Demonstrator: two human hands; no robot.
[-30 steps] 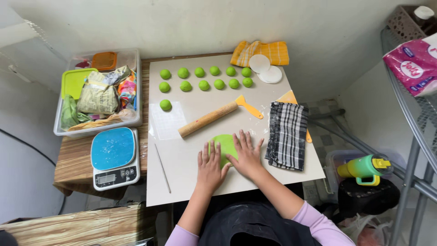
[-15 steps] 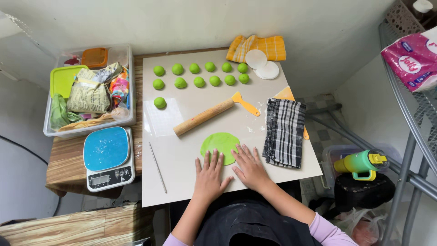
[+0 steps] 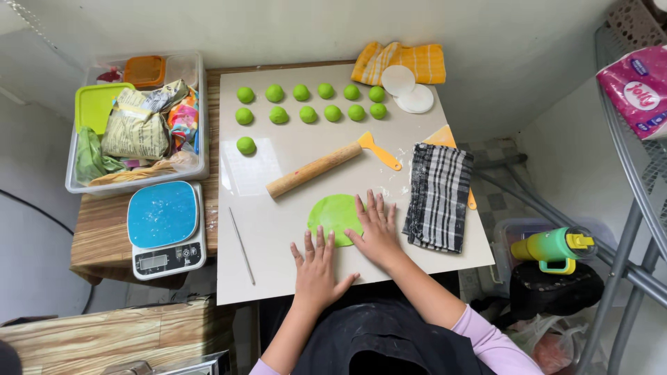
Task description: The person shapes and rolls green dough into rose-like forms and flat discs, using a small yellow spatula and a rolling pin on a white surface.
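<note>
Head view: both hands lie flat and open at lower centre, the right hand (image 3: 377, 232) on the edge of a flattened green disc (image 3: 335, 217), the left hand (image 3: 316, 267) just below it, holding nothing; thirteen dough balls (image 3: 310, 114) wait unrolled at upper centre; rolling pin (image 3: 316, 169) idle.

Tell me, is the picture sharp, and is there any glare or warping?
Head view: sharp and evenly lit; a pale glare patch on the glossy white board beside the rolling pin; soft shadows under both hands; straight edges bow near the corners, like the metal rack.
</note>
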